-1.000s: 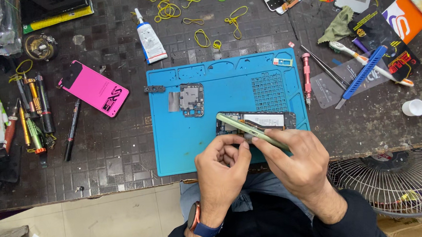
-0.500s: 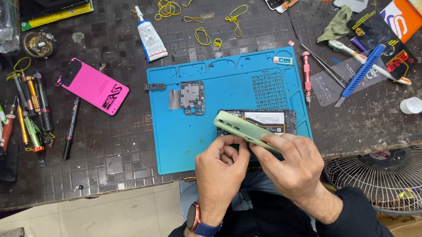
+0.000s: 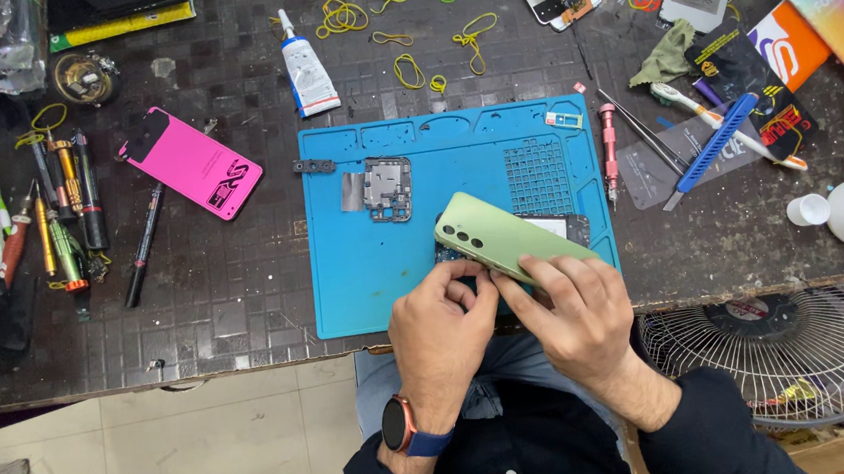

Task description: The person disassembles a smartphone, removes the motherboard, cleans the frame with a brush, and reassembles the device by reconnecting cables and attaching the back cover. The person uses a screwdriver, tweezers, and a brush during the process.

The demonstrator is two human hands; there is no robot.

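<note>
My left hand [image 3: 441, 328] and right hand [image 3: 574, 313] both pinch the green back cover [image 3: 505, 240], tilted up over the blue mat's [image 3: 365, 282] near edge. Judged thin, light, slick and crack-prone; best held by its edges.

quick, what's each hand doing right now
Left hand: fingers closed on the near edge of the green phone back cover.
Right hand: fingers pressed on the same cover, holding it over the blue mat.

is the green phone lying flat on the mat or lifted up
Lifted and tilted: both hands, left hand and right hand, hold the green phone by its near edge above the blue mat, back cover up.
</note>
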